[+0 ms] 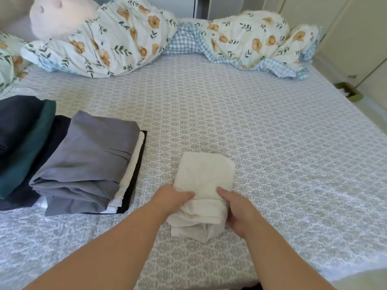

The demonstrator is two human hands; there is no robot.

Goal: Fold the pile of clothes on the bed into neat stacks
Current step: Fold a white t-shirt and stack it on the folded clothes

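Bed (pixel 272 143) is holding folded stacks (pixel 83 164) already. Both hands, left hand (pixel 173 195) and right hand (pixel 240 208), are gripping the last white cloth (pixel 203 174), nearly folded.

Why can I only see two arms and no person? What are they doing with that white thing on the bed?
The camera sits on the person's head and looks forward and down, so you see just what they see: their own two arms and no face. There is only this one picture.

The left hand and the right hand hold a folded white cloth by its near end, one hand on each side, thumbs on top. It lies on the bed, which has a patterned sheet.

To the left are clothes already folded: a grey garment on top of a white piece and a dark one, and beside that a dark pile with a green garment in it.

At the far end of the bed lie flowered pillows and a pale plush toy.
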